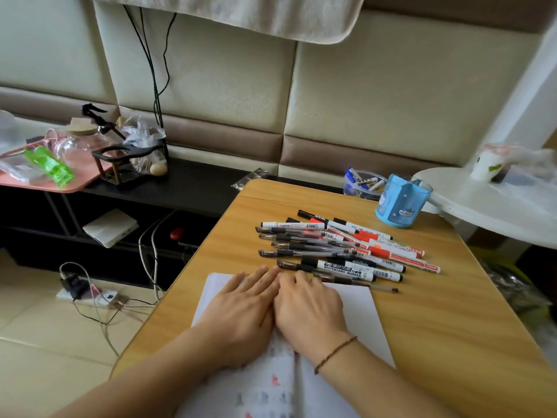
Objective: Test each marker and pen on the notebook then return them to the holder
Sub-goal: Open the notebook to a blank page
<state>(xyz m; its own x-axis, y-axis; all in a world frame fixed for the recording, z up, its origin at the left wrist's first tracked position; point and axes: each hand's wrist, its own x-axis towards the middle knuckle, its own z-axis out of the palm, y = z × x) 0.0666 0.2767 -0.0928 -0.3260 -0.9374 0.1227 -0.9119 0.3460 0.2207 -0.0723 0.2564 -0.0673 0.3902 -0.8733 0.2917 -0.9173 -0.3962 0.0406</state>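
Hands flat: left hand (241, 306) and right hand (307, 306) press white open notebook (358, 312), grip released, nothing held. Testing not begun; next, pick one from marker-and-pen pile (337, 251) mid-tabletop; blue plastic holder (402, 203) sits at far right edge.

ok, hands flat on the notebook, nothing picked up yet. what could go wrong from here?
1. The pile of markers and pens is loose and crossed; lifting one may roll others, and a thin pen already lies on the notebook.
2. The blue holder stands at the table's far edge; a hard drop-in could tip it.
3. Left hand and right hand cover the page's middle, leaving little room for test strokes.
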